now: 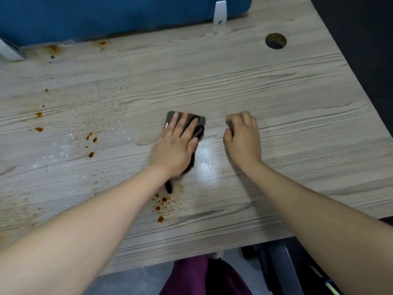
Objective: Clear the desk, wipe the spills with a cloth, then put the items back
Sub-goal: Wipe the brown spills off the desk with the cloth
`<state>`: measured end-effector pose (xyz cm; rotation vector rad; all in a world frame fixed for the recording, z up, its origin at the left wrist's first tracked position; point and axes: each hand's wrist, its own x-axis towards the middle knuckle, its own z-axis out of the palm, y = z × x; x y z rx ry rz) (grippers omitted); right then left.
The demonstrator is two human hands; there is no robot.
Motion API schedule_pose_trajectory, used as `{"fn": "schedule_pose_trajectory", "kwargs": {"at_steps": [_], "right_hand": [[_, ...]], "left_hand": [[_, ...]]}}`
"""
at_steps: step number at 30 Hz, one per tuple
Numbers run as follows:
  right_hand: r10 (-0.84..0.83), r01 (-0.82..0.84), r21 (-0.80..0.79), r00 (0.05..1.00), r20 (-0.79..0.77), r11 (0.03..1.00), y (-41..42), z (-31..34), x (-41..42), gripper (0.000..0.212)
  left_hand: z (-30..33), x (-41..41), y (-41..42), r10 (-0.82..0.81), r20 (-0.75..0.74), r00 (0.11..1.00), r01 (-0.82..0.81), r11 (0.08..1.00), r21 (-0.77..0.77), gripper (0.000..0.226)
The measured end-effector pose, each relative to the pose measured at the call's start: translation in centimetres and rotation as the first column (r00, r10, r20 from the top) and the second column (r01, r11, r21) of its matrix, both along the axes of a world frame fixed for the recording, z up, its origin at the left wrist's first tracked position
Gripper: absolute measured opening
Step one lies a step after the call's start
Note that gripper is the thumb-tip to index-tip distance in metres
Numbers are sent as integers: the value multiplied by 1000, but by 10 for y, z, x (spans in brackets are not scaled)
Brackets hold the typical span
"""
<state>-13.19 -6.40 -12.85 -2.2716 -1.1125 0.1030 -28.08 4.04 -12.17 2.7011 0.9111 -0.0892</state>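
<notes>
Cloth [192, 128] lies folded and dark near the middle of the desk [276, 92], pinned under the left hand [177, 143], whose fingers [173, 124] are straight and spread flat on top of it, pressing rather than gripping. Its long axis seems to run from the fingertips back under the palm toward the person, with a dark tail showing just behind the wrist.

Spills [89, 141] lie mostly to the left of that hand: orange-brown drops and fine specks across the left half, more along the far edge by the blue partition [106, 15], and one cluster just beside the left forearm on the near side. I judge the next wipe goes leftward, and the left hand is the nearer one.

Right hand [242, 137] rests to the right of the cloth, apart from it, fingers curled; something small and dark may sit under them, but I cannot tell.

Counted: one cloth, two hands, several spill patches, no other items on the desk.
</notes>
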Motion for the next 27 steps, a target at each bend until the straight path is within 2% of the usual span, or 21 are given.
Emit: {"fn": "schedule_pose_trajectory", "kwargs": {"at_steps": [2,6,8,11,14,18,20,25,27], "right_hand": [[-4,4,5,999,38,1000,-2,-3,-3,22],[10,-13,30,995,101,999,-4,-10,-4,19],[14,-18,37,994,105,999,-4,-10,-4,19],[6,-9,36,995,101,999,-3,-8,-4,19],[13,-14,15,995,99,1000,-3,-6,-5,20],[22,-22,-1,995,95,1000,-3,-6,-5,21],[26,-26,-1,995,92,1000,-4,-7,-4,21],[43,-44,12,998,46,999,-5,-6,-4,22],[36,-36,8,999,17,999,-6,-4,-3,22]], "left_hand": [[0,-8,19,-35,-13,999,35,999,-15,52],[-2,-6,43,251,-2,968,-251,968,24,52],[-3,1,32,305,4,952,-304,952,41,52],[-2,7,-4,234,7,972,-234,971,48,54],[1,3,-38,78,13,997,-78,997,10,54],[5,-18,-20,-142,-10,990,141,989,-40,53],[1,-22,-4,-82,-14,997,82,996,-18,53],[-1,-2,-9,232,-11,973,-232,973,-7,52],[0,4,-30,200,-21,980,-200,980,21,54]]}}
